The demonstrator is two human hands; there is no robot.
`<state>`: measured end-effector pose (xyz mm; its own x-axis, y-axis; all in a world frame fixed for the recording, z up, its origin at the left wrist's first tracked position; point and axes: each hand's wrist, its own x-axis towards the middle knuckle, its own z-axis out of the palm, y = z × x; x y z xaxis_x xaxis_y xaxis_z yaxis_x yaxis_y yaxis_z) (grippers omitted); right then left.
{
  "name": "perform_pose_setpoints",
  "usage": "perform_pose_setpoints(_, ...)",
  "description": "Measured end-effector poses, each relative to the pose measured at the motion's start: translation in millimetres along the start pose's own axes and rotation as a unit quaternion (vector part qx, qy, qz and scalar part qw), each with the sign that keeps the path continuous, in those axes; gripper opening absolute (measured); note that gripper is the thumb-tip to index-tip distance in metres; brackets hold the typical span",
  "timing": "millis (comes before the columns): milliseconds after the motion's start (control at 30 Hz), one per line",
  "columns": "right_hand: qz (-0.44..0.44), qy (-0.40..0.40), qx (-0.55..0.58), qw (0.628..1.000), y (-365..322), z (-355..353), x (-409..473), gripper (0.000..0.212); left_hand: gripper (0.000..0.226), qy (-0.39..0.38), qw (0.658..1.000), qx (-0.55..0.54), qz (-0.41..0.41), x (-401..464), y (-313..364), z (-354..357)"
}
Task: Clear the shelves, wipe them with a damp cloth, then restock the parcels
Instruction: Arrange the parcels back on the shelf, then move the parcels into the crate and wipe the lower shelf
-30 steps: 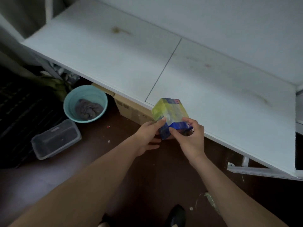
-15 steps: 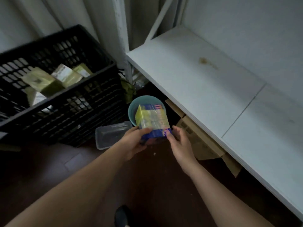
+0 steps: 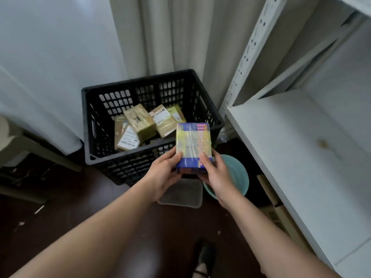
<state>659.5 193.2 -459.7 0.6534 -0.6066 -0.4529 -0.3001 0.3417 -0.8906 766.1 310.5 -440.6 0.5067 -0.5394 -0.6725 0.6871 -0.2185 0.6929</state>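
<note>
Parcel [image 3: 193,145] in yellow-blue wrap, gripped at near end by left hand [image 3: 163,176] and right hand [image 3: 217,176], fingers curled round its sides, held over near right corner of black crate [image 3: 96,125]; brown parcels [image 3: 138,125] inside crate; white shelf [image 3: 301,149] right of crate, teal basin [image 3: 239,177] beside crate

We see a dark floor [image 3: 60,207] carrying a black crate [image 3: 140,167], a teal basin [image 3: 239,177], a clear plastic tub [image 3: 180,195] and cardboard [image 3: 275,213]. The white shelf [image 3: 301,157] beside them bears only a brownish stain [image 3: 322,142].
</note>
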Motion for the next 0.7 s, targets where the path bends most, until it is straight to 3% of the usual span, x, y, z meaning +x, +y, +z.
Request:
perform_pose_setpoints(200,-0.064,-0.001,-0.072,0.995,-37.8,38.4,91.6,0.032,0.052,0.048,0.996,0.019,0.078,48.5,66.7,-14.6)
perform_pose_setpoints(367,-0.033,-0.020,-0.133,0.990,-58.6,35.8,153.4,0.013,0.050,0.096,0.992,0.053,0.068,103.7,103.2,-0.5)
perform_pose_setpoints(433,-0.008,-0.020,-0.148,0.989,-63.1,28.6,172.5,0.016,0.047,0.101,0.993,0.044,0.050,124.5,106.8,8.8)
perform_pose_setpoints(533,0.020,-0.024,-0.174,0.984,-62.8,16.1,197.4,0.036,0.042,0.116,0.992,0.035,0.025,153.6,103.8,16.4)
perform_pose_setpoints(700,0.023,-0.016,-0.150,0.988,-58.1,-1.4,221.5,0.044,0.041,0.157,0.985,0.061,0.029,182.1,99.6,33.2)
